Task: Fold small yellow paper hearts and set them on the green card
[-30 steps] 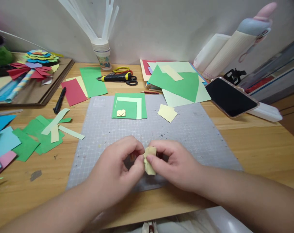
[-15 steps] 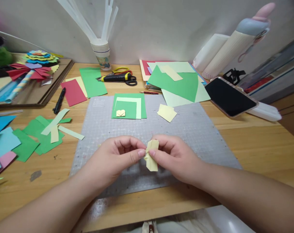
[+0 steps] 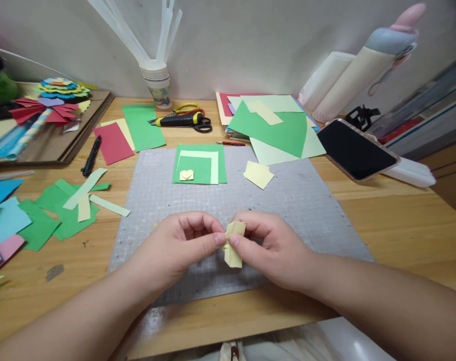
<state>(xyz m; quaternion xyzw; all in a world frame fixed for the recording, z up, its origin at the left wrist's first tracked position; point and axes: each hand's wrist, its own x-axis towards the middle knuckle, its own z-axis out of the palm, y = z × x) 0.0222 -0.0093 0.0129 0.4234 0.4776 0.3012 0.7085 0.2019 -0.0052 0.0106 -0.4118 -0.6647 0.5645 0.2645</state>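
Between my two hands is a small folded piece of pale yellow paper (image 3: pixel 234 254), held up over the grey cutting mat (image 3: pixel 153 195). My left hand (image 3: pixel 190 243) pinches its left edge between thumb and fingertips. My right hand (image 3: pixel 275 245) grips it from the right, thumb pressed on the front face and fingers behind, partly hidden. Beyond my hands, a small folded yellow paper heart (image 3: pixel 186 175) rests on stacked green and pale green squares (image 3: pixel 201 165). Loose yellow paper pieces (image 3: pixel 258 175) lie to the right of that stack.
Green paper scraps (image 3: pixel 68 220) and a black pen (image 3: pixel 91 156) lie at the left. Scissors (image 3: pixel 203 125) and a yellow-black cutter (image 3: pixel 180 120) sit at the back near paper cups (image 3: pixel 158 87). A paper pile (image 3: pixel 280 133), a phone (image 3: pixel 358 149) and a bottle (image 3: pixel 359 70) stand rightward.
The folded yellow paper has shifted slightly down and left and tilted a little in my fingers. Both hands keep their pinch; the things on the table stay where they were.
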